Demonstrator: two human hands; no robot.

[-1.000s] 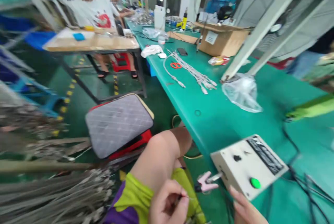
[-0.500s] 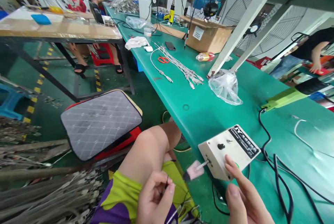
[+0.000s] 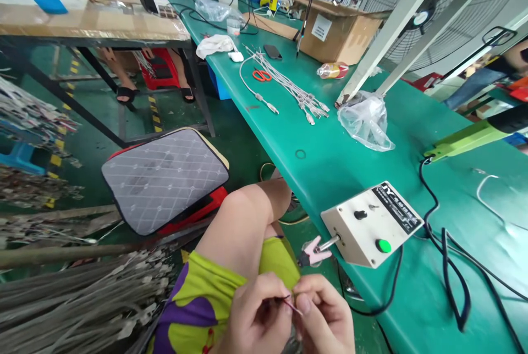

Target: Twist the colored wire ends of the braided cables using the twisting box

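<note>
Both hands point(image 3: 291, 310) pinching wires point(image 3: 290, 304) (thin), close together

"JY" is the brand mark which can be read, on the beige control box point(image 3: 358, 230).
The letters JY stand large and pale at the upper end of the black label point(image 3: 398, 205), on the sloped top face of this box. Beside and under them run Chinese characters and some lines of small print, too blurred for reading them surely. At the lower corner of the same label there is a small mark, which looks like CE. The white sticker point(image 3: 321, 27) on the side of the cardboard box point(image 3: 355, 38) carries small dark print, too small to read.
</note>
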